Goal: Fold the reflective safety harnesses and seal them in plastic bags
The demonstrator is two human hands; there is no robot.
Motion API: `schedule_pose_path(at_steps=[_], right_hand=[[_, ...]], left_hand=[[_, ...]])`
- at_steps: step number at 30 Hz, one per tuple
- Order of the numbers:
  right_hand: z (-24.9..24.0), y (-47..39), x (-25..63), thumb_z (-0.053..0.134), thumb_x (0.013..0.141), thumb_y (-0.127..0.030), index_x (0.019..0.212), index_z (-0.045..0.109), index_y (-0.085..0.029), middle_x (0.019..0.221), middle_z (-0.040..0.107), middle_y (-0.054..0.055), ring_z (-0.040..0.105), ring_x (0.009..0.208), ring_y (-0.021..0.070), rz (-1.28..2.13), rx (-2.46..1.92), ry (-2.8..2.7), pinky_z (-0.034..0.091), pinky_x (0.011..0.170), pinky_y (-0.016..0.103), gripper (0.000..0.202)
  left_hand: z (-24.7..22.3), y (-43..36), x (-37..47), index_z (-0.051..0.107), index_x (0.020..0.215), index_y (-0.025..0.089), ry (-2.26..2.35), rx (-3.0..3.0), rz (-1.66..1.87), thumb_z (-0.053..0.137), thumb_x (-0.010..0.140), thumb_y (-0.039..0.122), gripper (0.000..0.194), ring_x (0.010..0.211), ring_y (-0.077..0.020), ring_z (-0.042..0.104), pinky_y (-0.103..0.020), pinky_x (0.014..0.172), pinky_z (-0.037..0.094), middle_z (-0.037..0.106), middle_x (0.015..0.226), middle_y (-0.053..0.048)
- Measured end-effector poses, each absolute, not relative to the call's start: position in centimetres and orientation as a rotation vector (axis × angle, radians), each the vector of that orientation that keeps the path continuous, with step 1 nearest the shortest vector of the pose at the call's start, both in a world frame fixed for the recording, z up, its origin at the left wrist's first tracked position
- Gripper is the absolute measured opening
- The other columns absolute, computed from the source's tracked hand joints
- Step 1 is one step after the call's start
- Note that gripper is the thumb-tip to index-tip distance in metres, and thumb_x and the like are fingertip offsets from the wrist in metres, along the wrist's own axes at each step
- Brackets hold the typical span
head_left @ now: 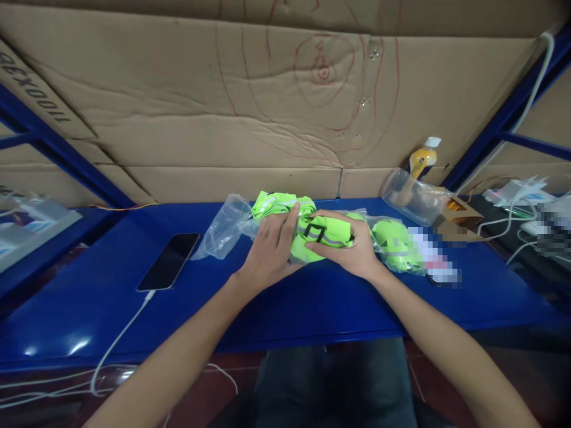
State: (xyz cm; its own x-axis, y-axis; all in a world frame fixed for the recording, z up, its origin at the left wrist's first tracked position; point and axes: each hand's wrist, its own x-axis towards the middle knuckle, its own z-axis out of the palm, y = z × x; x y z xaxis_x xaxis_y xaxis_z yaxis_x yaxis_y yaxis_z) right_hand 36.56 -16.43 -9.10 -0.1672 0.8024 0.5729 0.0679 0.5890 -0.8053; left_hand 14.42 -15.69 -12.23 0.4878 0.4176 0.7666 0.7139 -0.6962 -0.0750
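My right hand (354,246) grips a folded neon-green reflective vest (332,229) with a grey stripe and a black buckle, thumb in front and fingers behind. My left hand (272,246) is closed over the left side of the same neon-green bundle, its index finger lying along the top; its fingertips are partly hidden. More neon-green fabric with pale stripes (279,203) bunches up just beyond the left hand. A crumpled clear plastic bag (223,229) lies left of it. Right of my right hand, another neon-green bundle (395,244) sits inside clear plastic.
On the blue table (178,321), a phone (169,261) with a white cable lies at left. A drink bottle (423,160), a clear plastic bag (413,199) and a small cardboard box (459,217) stand back right. Cardboard (178,137) walls the rear; blue posts flank it.
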Motion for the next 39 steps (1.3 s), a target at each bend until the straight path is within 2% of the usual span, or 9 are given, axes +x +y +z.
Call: schedule_pose_path(at_steps=[6,10,14,18,23,25,28,32,39], right_hand=[[-9.2,-17.7,35.6,0.095,0.071,-0.031,0.116,0.078,-0.028,0.114,0.08,0.004,0.075,0.101,0.0251,0.618,-0.737,-1.554,0.061,0.098,0.041,0.048],[-9.4,-18.0,34.8,0.093,0.073,-0.029,0.113,0.077,-0.027,0.113,0.08,0.003,0.075,0.099,0.024,0.609,-0.752,-1.515,0.061,0.097,0.041,0.044],[-9.7,-17.9,33.9,0.094,0.07,-0.034,0.105,0.074,-0.026,0.107,0.08,0.003,0.074,0.098,0.0243,0.752,-0.801,-1.315,0.063,0.094,0.041,0.042],[-9.8,-18.2,33.4,0.093,0.072,-0.031,0.111,0.075,-0.026,0.11,0.08,0.004,0.074,0.099,0.0239,0.67,-0.775,-1.355,0.062,0.096,0.04,0.043],[-10.0,-17.7,33.8,0.093,0.074,-0.034,0.111,0.075,-0.025,0.108,0.08,0.003,0.074,0.094,0.0218,0.608,-0.787,-1.389,0.063,0.09,0.037,0.042],[-10.2,-17.4,33.8,0.092,0.075,-0.034,0.111,0.075,-0.023,0.109,0.08,0.004,0.075,0.096,0.0215,0.566,-0.762,-1.389,0.063,0.089,0.036,0.042],[-10.5,-17.4,33.5,0.091,0.078,-0.034,0.113,0.075,-0.023,0.11,0.08,0.004,0.076,0.097,0.0213,0.51,-0.734,-1.454,0.063,0.089,0.036,0.04],[-11.1,-17.6,33.1,0.088,0.082,-0.034,0.116,0.074,-0.024,0.114,0.08,0.006,0.076,0.1,0.0229,0.48,-0.731,-1.481,0.063,0.092,0.04,0.038],[-11.8,-17.4,33.6,0.075,0.092,-0.026,0.129,0.07,-0.024,0.115,0.068,0.01,0.066,0.113,0.0247,0.393,-0.644,-1.716,0.057,0.101,0.043,0.037]], left_hand=[[-12.9,-15.5,13.4,0.031,0.166,0.021,-0.785,-2.279,-1.22,0.071,0.094,0.064,0.093,0.129,-0.0413,0.067,-0.054,0.11,0.052,0.067,0.14,-0.025],[-12.7,-15.6,13.6,0.031,0.167,0.017,-0.773,-2.302,-1.123,0.065,0.101,0.055,0.084,0.133,-0.0407,0.066,-0.053,0.113,0.051,0.065,0.144,-0.026],[-12.5,-15.6,14.3,0.02,0.171,0.012,-0.768,-2.263,-1.086,0.063,0.102,0.056,0.092,0.132,-0.041,0.067,-0.049,0.113,0.05,0.063,0.147,-0.029],[-11.8,-15.6,14.2,0.008,0.173,0.01,-0.75,-2.298,-1.081,0.063,0.102,0.054,0.1,0.137,-0.043,0.063,-0.051,0.115,0.05,0.058,0.153,-0.03],[-10.6,-15.6,13.0,-0.005,0.173,0.014,-0.688,-2.47,-0.992,0.054,0.109,0.043,0.092,0.149,-0.0368,0.053,-0.048,0.118,0.051,0.047,0.164,-0.026],[-10.3,-15.5,12.4,-0.003,0.173,0.014,-0.681,-2.465,-1.048,0.057,0.108,0.047,0.095,0.145,-0.0356,0.058,-0.046,0.115,0.054,0.053,0.16,-0.025],[-10.2,-15.2,11.9,0.01,0.174,0.016,-0.692,-2.432,-1.125,0.067,0.101,0.056,0.101,0.133,-0.0358,0.067,-0.046,0.11,0.057,0.064,0.15,-0.023],[-10.4,-15.3,11.9,0.02,0.173,0.015,-0.632,-2.423,-1.124,0.069,0.099,0.059,0.099,0.132,-0.0363,0.068,-0.047,0.114,0.055,0.065,0.148,-0.024],[-11.0,-16.3,13.4,0.007,0.174,0.012,-0.726,-2.428,-1.112,0.071,0.098,0.054,0.108,0.135,-0.0382,0.065,-0.048,0.115,0.054,0.061,0.151,-0.027]])
